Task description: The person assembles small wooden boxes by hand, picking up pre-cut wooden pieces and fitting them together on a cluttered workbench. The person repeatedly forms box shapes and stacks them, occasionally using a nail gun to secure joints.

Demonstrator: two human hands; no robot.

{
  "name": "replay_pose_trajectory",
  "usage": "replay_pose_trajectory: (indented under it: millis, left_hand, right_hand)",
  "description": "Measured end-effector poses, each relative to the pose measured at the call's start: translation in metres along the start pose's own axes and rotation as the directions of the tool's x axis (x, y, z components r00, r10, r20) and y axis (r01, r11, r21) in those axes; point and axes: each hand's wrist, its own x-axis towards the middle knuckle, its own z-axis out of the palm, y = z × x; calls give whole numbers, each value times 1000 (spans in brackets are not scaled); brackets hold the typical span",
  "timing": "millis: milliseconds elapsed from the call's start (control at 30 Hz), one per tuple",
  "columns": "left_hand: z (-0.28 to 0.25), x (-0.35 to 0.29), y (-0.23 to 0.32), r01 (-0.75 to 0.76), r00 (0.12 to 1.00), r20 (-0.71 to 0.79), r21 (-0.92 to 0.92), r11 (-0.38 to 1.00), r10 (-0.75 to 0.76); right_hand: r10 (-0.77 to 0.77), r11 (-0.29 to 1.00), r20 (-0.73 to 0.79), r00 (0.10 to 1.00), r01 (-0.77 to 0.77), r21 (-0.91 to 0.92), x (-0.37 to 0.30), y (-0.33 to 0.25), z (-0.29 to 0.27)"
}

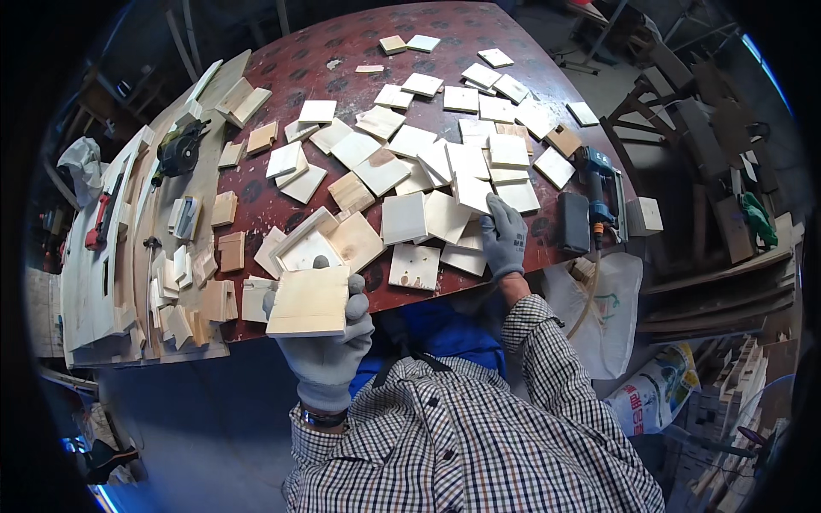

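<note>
My left hand [329, 363], in a grey work glove, grips a pale square wooden board [308, 303] in front of my chest, the fingers wrapped round its edges from beneath. Farther right, my gloved right hand [505, 238] reaches to the pile on the table, thumb and fingers at the lower right corner of a pale wooden square [471, 191]. Its fingertips are partly hidden. Around it lie several loose wooden squares [404, 219], many overlapping. Just beyond my left hand sits a shallow wooden frame [305, 248] against another board.
The dark red table [291, 73] bears scattered squares. At its right edge lies a teal and black nail gun [596, 192] with a hose. Plywood sheets [141, 256] on the left carry a black tool [180, 147], a red-handled tool [102, 221] and small blocks. A white sack [611, 321] hangs at the right.
</note>
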Motion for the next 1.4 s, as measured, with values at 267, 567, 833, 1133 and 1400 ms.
replay_pose_trajectory:
  millis: [267,567,833,1133,1400]
  left_hand:
    - [0,-9,1,4,1000,-21,5,1000,-4]
    - [-4,-35,8,-210,971,158,226,951,178]
    - [12,-33,-7,-336,873,134,863,378,469]
    - [11,-36,-12,-320,777,340,938,-133,530]
    - [10,-36,-13,-312,789,331,942,-127,518]
  right_hand:
    - [391,841,46,919,-377,387,-8,18,0]
    - [303,771,-37,952,-222,597,-6,-47,-47]
    - [-344,836,-88,935,347,425,5,-161,-84]
    - [-411,792,-7,912,360,493,-4,-179,-81]
    - [-410,795,-1,912,358,489,-5,-176,-79]
